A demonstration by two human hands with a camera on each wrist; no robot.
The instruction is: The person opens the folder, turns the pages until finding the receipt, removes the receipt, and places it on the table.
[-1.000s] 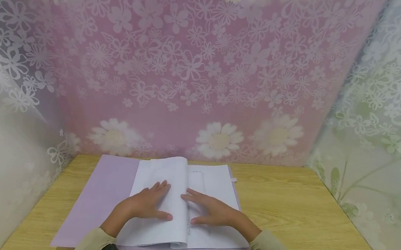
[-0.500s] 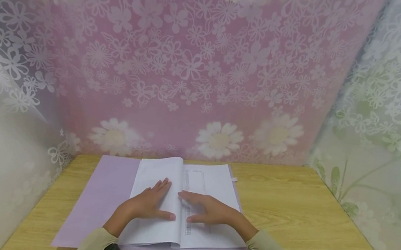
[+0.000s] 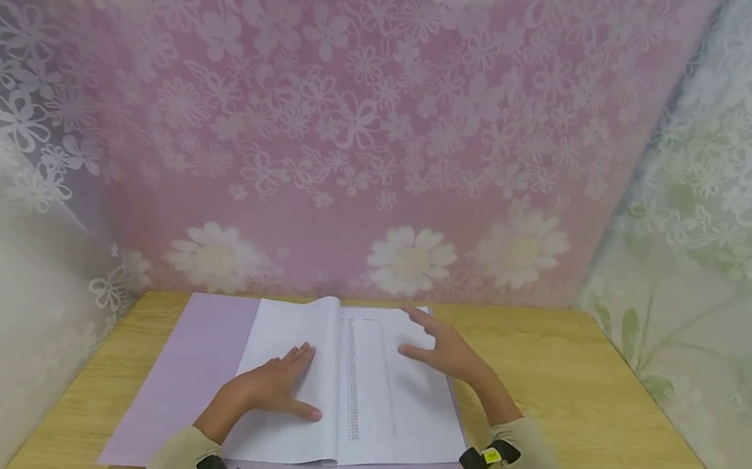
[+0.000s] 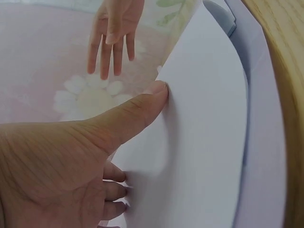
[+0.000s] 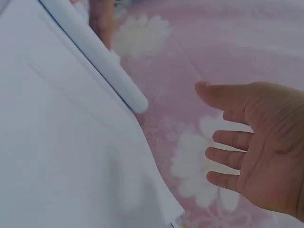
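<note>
A lilac folder lies spread on the table with white pages inside. Its left-hand pages curve up near the fold, and the right-hand page carries columns of small print. My left hand rests on the left-hand pages with fingers extended and thumb spread toward the fold; in the left wrist view its thumb touches the white paper. Over the upper right part of the printed page hovers my right hand, fingers spread and holding nothing. The right wrist view shows that hand apart from the paper.
The wooden table extends to the right of the folder. A pink flowered backdrop stands behind it, with pale flowered panels at the left and right. Black wrist cameras sit on both sleeves.
My right hand has lifted from beside the fold and moved right and away, toward the far right corner of the page. The turned pages lie further left, uncovering more print. My left hand stays put.
</note>
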